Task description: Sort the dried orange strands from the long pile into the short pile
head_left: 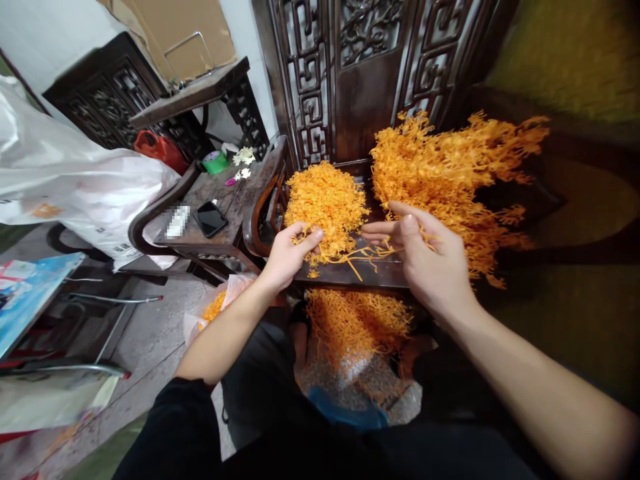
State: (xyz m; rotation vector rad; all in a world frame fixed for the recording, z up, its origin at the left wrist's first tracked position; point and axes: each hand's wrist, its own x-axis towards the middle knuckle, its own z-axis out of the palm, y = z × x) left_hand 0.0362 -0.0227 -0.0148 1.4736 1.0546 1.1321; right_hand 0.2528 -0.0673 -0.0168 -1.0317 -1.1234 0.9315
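Observation:
A small pile of orange, frilly plastic-looking sprigs [327, 200] lies on the dark wooden seat. At its near edge, my left hand [293, 257] is closed, thumb and forefinger pinching orange bits. To the right, my right hand [433, 257] has thin orange stalks [370, 253] between thumb and fingers; its forefinger is stretched out. The stalks stretch between both hands, over the seat's front edge. Behind my right hand is a larger heap of long branching orange sprigs [445, 167]. Exactly where the fingertips grip is partly hidden.
Below the seat hangs or lies a mass of bare orange stems [357, 323], above a blue object [347, 407]. To the left, a wooden side table [235, 193] bears a phone [211, 219] and green tape [215, 162]. A large white sack [85, 180] stands beyond. A carved chair back [370, 100] rises behind.

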